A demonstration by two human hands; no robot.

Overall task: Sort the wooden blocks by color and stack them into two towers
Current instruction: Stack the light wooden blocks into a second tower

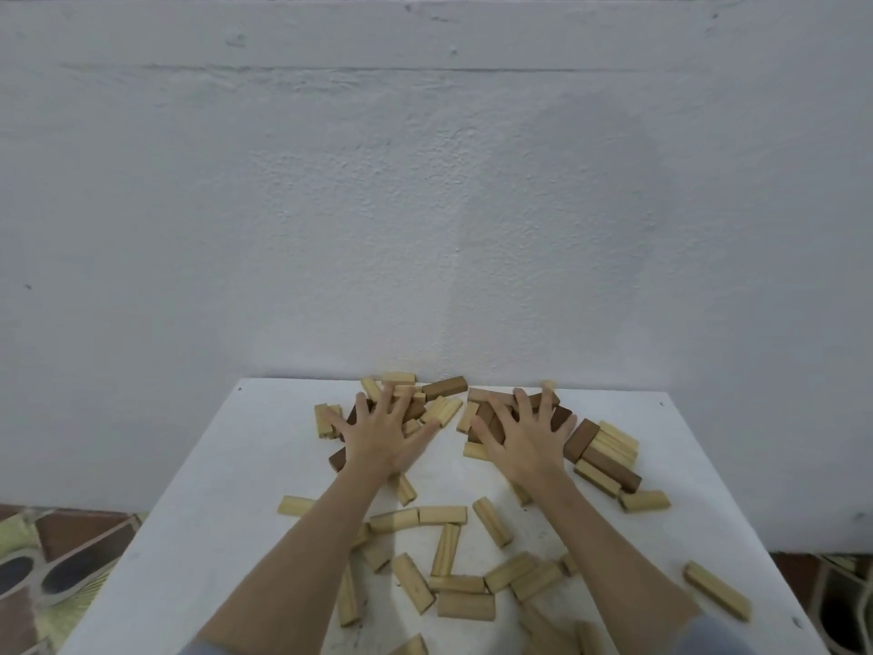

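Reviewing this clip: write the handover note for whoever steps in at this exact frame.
Left hand: open, fingers spread, pressing on the mixed heap at the table's far left.
Right hand: open, fingers spread over the dark blocks at the far right heap.
Things: light blocks lie scattered flat over the near half of the white table; more dark and light ones sit mixed by the wall, and one light block lies near the right edge.
Done: no tower stands, colors mostly unsorted.
Left: separate dark from light, then stack both towers.
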